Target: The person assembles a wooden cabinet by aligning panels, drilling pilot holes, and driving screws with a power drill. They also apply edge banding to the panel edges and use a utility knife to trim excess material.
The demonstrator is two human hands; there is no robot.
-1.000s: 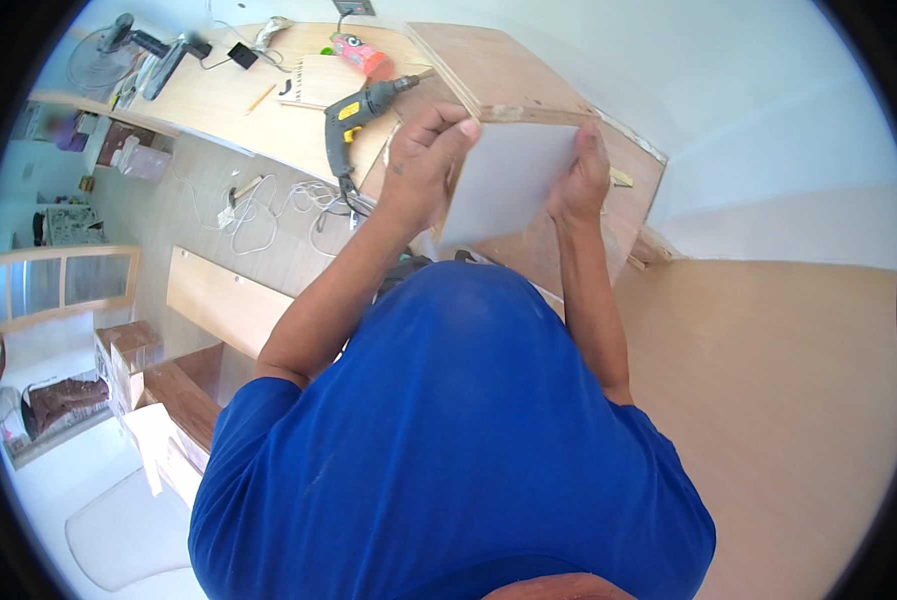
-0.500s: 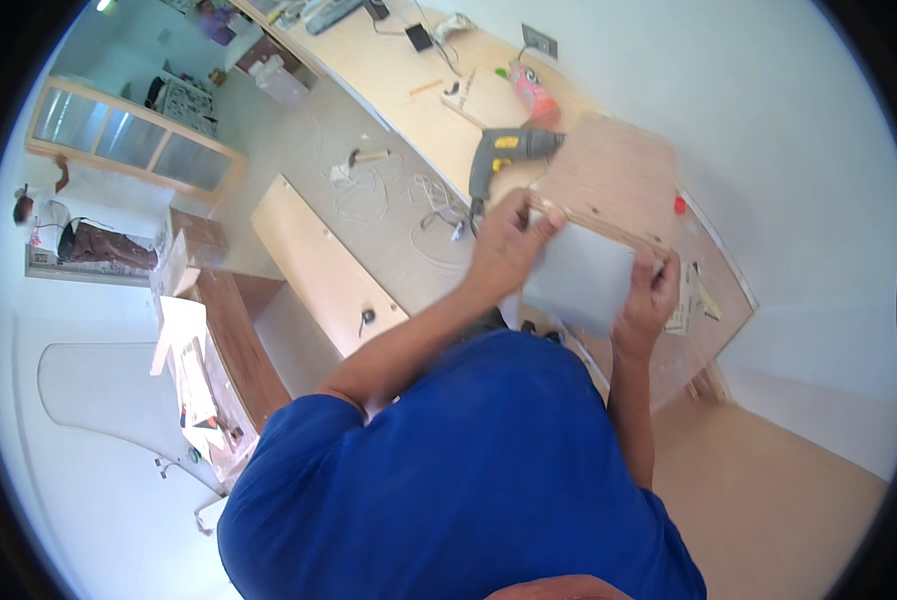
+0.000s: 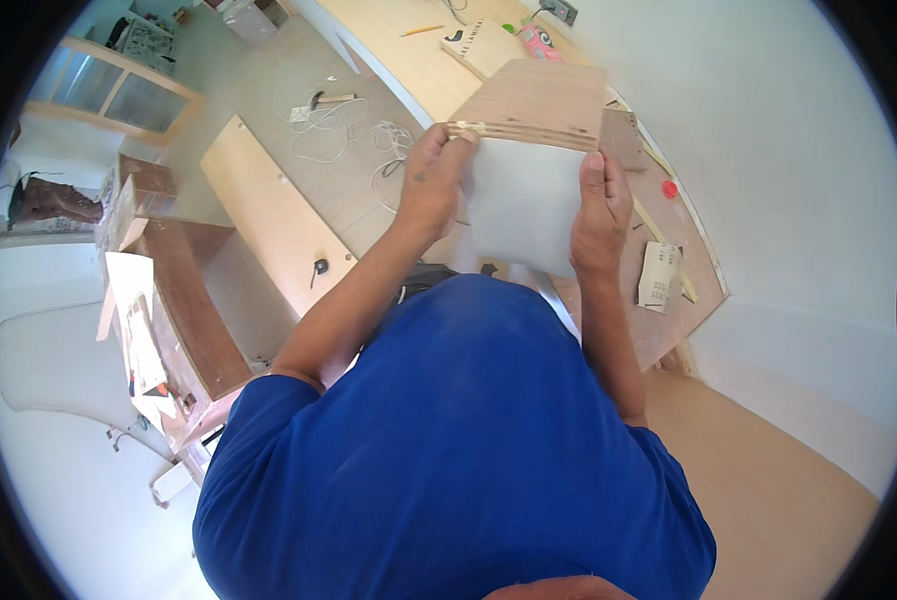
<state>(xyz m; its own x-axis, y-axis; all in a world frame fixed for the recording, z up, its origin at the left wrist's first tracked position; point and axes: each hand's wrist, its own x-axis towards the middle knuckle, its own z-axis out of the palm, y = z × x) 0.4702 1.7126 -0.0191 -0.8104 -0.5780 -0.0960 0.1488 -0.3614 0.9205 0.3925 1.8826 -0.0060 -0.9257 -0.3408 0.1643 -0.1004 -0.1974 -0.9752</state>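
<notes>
Both my hands hold up a plywood piece (image 3: 539, 97), brown on its upper side and layered along its edge. A smooth grey-white panel (image 3: 521, 205) extends from that edge toward me; I cannot tell whether the two are joined. My left hand (image 3: 436, 185) grips the left corner, thumb at the layered edge and fingers behind. At the right corner, my right hand (image 3: 602, 222) is closed with its thumb up near the edge and its fingers around the side. The piece covers part of the workbench beyond it.
On the bench lie a pencil (image 3: 423, 31), a pink bottle (image 3: 540, 42), a red cap (image 3: 670, 189) and a printed card (image 3: 661, 277). A long board (image 3: 269, 210), a hammer (image 3: 321, 99) and white cords (image 3: 331, 135) lie to the left. A wooden cabinet (image 3: 194, 300) stands farther left.
The plywood and panel have turned so the layered edge lies nearer level, and my hands moved with them. The view has shifted. The drill on the bench no longer shows.
</notes>
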